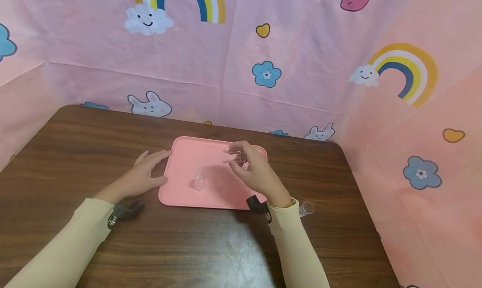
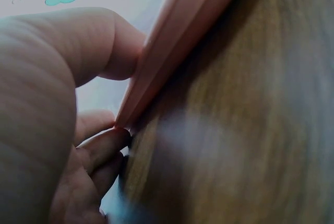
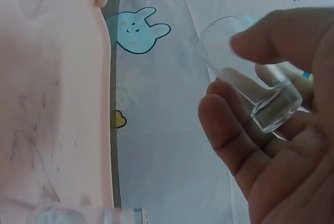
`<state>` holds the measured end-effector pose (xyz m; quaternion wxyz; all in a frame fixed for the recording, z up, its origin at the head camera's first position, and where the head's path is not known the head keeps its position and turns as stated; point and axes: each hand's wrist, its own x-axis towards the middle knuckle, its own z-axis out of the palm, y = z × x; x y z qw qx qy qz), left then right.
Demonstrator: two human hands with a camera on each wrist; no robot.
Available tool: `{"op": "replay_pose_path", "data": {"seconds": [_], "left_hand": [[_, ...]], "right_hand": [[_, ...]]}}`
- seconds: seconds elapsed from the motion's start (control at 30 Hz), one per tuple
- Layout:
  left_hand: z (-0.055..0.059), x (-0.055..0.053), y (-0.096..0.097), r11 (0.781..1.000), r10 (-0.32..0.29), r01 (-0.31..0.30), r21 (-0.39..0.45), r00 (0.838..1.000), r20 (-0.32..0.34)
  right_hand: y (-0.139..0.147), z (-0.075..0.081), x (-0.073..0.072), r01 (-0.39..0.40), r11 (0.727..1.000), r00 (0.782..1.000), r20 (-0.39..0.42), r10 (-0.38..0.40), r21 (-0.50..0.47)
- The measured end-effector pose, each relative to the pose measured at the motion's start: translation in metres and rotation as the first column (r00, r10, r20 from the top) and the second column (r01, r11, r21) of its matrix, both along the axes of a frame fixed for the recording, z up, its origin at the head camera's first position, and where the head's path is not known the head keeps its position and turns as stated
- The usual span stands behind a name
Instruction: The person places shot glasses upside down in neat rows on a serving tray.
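Observation:
My right hand (image 1: 256, 169) is above the right part of the pink tray (image 1: 182, 152). Its thumb and fingers hold a small clear shot glass (image 3: 276, 106), which lies tilted with its thick base toward the palm. My left hand (image 1: 141, 175) is at the tray's left side, with thumb and fingertips touching the rim (image 2: 162, 51) and the fingers loosely spread. Another clear glass (image 1: 198, 182) stands on the tray, left of its middle.
A further clear glass (image 1: 306, 208) is on the brown wooden table (image 1: 180, 246), right of the tray and partly behind my right wrist. Pink patterned cloth (image 1: 301, 83) hangs along the table's back and right sides.

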<state>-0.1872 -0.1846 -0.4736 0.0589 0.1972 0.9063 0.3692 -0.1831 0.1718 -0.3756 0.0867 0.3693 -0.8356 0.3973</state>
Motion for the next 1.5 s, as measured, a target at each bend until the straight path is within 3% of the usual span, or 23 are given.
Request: {"op": "replay_pose_path", "data": {"seconds": [0.27, 0.47, 0.6, 0.7, 0.83, 1.0, 1.1, 1.17, 1.27, 1.5], "left_hand": [[-0.003, 0.004, -0.005, 1.000, -0.009, 0.010, 0.021, 0.999, -0.044], [-0.003, 0.007, -0.008, 1.000, -0.015, 0.016, 0.024, 0.999, -0.042], [-0.003, 0.009, -0.010, 1.000, -0.013, 0.014, 0.024, 0.999, -0.042], [-0.003, 0.011, -0.012, 1.000, -0.008, 0.008, 0.023, 1.000, -0.030], [-0.004, 0.010, -0.013, 1.000, 0.000, 0.000, 0.014, 1.000, -0.013], [-0.006, 0.005, -0.009, 1.000, -0.008, 0.008, 0.013, 1.000, -0.017], [-0.005, 0.002, -0.006, 1.000, -0.013, 0.013, 0.013, 1.000, -0.016], [-0.003, 0.001, -0.004, 1.000, -0.012, 0.012, 0.014, 1.000, -0.008], [-0.003, -0.001, -0.005, 1.000, -0.015, 0.015, 0.014, 1.000, -0.014], [-0.004, -0.002, -0.003, 1.000, -0.016, 0.016, 0.011, 1.000, -0.023]], "right_hand": [[-0.004, 0.000, 0.003, 0.099, 0.995, 0.995, -0.012, -0.099, 0.001], [-0.015, 0.004, 0.009, 0.082, 0.987, 0.996, 0.049, -0.075, -0.139], [-0.022, 0.005, 0.012, 0.034, 0.986, 0.999, -0.013, -0.037, -0.166], [-0.025, 0.003, 0.013, 0.014, 0.996, 0.998, -0.054, -0.019, -0.093], [-0.024, 0.000, 0.013, 0.061, 0.998, 0.998, -0.030, -0.061, 0.026], [-0.023, -0.005, 0.008, 0.159, 0.987, 0.985, 0.060, -0.159, 0.004], [-0.024, -0.008, 0.005, 0.171, 0.985, 0.979, 0.121, -0.167, -0.028], [-0.029, -0.009, 0.001, 0.168, 0.986, 0.977, 0.136, -0.167, 0.004], [-0.039, -0.008, -0.006, 0.177, 0.980, 0.972, 0.143, -0.189, 0.096], [-0.068, -0.009, -0.028, 0.145, 0.923, 0.974, 0.113, -0.197, 0.357]]}}
